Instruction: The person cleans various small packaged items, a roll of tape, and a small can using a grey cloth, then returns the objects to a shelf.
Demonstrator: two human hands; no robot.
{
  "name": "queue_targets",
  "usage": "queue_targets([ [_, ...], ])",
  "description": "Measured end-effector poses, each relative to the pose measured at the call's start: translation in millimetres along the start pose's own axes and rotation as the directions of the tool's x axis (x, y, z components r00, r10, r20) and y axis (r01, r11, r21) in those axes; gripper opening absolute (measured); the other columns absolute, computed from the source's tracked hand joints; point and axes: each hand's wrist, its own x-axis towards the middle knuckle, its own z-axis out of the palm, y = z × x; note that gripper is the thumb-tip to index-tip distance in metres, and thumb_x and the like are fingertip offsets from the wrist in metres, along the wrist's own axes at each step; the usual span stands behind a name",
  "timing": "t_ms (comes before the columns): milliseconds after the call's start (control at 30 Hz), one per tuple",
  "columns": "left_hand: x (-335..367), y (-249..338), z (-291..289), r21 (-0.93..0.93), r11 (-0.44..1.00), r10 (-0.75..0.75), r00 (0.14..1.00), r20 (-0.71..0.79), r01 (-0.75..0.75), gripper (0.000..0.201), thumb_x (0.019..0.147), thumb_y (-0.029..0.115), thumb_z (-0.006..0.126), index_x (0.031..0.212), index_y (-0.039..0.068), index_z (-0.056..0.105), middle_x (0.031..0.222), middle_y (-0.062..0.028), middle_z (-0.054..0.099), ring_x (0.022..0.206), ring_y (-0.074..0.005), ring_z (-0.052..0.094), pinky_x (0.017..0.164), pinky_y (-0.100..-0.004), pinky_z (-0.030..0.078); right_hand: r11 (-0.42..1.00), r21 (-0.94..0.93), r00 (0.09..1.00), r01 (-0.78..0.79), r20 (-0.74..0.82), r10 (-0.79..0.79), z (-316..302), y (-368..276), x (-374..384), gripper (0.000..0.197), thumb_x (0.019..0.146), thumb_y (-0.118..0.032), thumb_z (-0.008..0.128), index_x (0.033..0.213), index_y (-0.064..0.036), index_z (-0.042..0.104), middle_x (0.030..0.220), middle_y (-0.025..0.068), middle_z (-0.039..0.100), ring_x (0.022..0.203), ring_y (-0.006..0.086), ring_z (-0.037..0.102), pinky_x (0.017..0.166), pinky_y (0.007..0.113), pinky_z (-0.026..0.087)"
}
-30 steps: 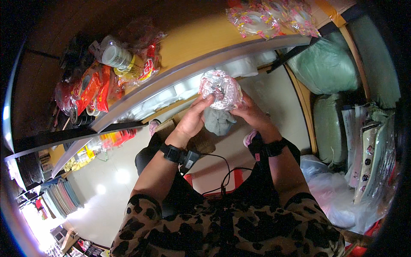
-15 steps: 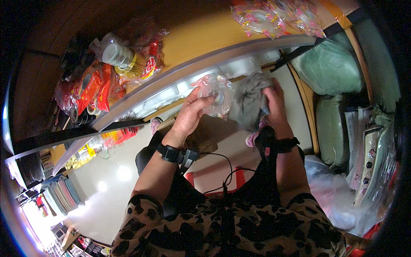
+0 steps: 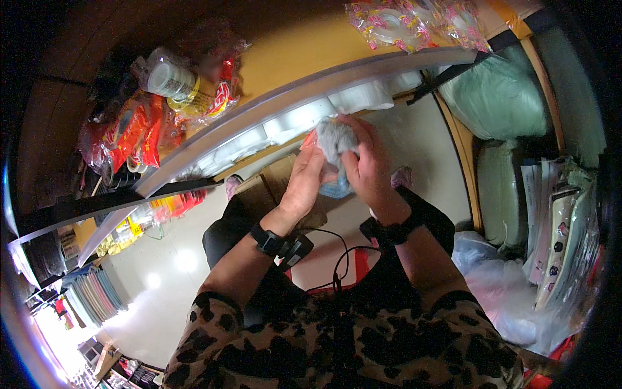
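Note:
My left hand (image 3: 301, 188) grips a roll of tape in a printed clear wrapper (image 3: 310, 139), in front of the shelf edge. Only a pinkish bit of the wrapper shows clearly; the rest is covered. Over it lies a bunched grey cloth (image 3: 335, 138), pressed against the package by my right hand (image 3: 370, 172). The fingers of my right hand curl around the cloth, and the two hands almost meet. Both wrists wear black bands, and a cable hangs below them.
Wrapped tape rolls (image 3: 391, 29) lie on the wooden shelf (image 3: 295, 48); red-wrapped ones (image 3: 126, 133) crowd its left end. White packages (image 3: 285, 123) line the level below. A cardboard box (image 3: 259, 194) stands beneath my hands. Right, a green bag (image 3: 495, 97) and plastic-wrapped goods (image 3: 551, 227) are stacked.
My right hand has moved left with the grey cloth and brought it onto the wrapped tape roll. The roll, in plain sight before, is now mostly hidden.

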Motion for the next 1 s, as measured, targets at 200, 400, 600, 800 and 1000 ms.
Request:
queue_targets([
  [200, -1, 8, 6, -0.001, 0.999, 0.033, 0.996, -0.087, -0.033, 0.051, 0.091, 0.033, 0.037, 0.133, 0.007, 0.023, 0.110, -0.0059, 0.048, 0.091, -0.0133, 0.051, 0.068, -0.0294, 0.052, 0.988, 0.058, 0.980, -0.144, -0.133, 0.151, 10, 39, 4, 0.026, 0.081, -0.006, 0.046, 0.107, 0.0003, 0.047, 0.098, 0.0161, 0.054, 0.087, 0.0287, 0.055, 0.077, 0.036, 0.043],
  [400, -3, 24, -9, -0.198, 0.980, 0.001, 0.985, 0.175, 0.034, 0.044, 0.090, 0.039, 0.035, 0.118, 0.005, 0.039, 0.102, -0.0099, 0.050, 0.086, -0.0205, 0.055, 0.066, -0.0332, 0.052, 0.103, 0.860, 0.746, -0.499, 0.366, 0.556, -17, 84, 8, 0.039, 0.079, -0.006, 0.052, 0.116, 0.0026, 0.042, 0.115, 0.0164, 0.048, 0.102, 0.0305, 0.049, 0.087, 0.037, 0.038],
  [600, 0, 15, -11, 0.012, 0.998, 0.065, 0.998, 0.018, -0.065, 0.046, 0.090, 0.043, 0.035, 0.117, 0.006, 0.040, 0.093, -0.0053, 0.051, 0.077, -0.0114, 0.051, 0.061, -0.0252, 0.046, -0.068, 0.718, 0.648, -0.692, 0.660, 0.380, -13, 10, 9, 0.042, 0.080, -0.020, 0.057, 0.118, -0.0051, 0.045, 0.114, 0.0100, 0.051, 0.106, 0.0223, 0.047, 0.092, 0.033, 0.036],
  [800, 11, -1, -22, 0.369, 0.857, 0.425, 0.899, -0.110, -0.360, 0.031, 0.090, 0.028, 0.043, 0.109, 0.003, 0.039, 0.088, -0.0044, 0.050, 0.076, -0.0112, 0.046, 0.068, -0.0251, 0.041, 0.445, 0.680, 0.813, -0.583, 0.480, 0.330, -6, 18, 1, 0.039, 0.082, -0.028, 0.054, 0.112, -0.0027, 0.050, 0.104, 0.0082, 0.055, 0.096, 0.0181, 0.051, 0.085, 0.030, 0.040],
  [1000, 5, 8, -11, 0.461, 0.847, 0.373, 0.914, -0.161, -0.264, 0.033, 0.089, 0.024, 0.047, 0.113, 0.002, 0.038, 0.091, -0.0054, 0.049, 0.079, -0.0122, 0.044, 0.071, -0.0254, 0.040, 0.427, 0.715, 0.813, -0.553, 0.353, 0.462, 4, 18, -7, 0.037, 0.080, -0.016, 0.054, 0.114, -0.0014, 0.048, 0.104, 0.0187, 0.055, 0.094, 0.0281, 0.053, 0.085, 0.034, 0.039],
])
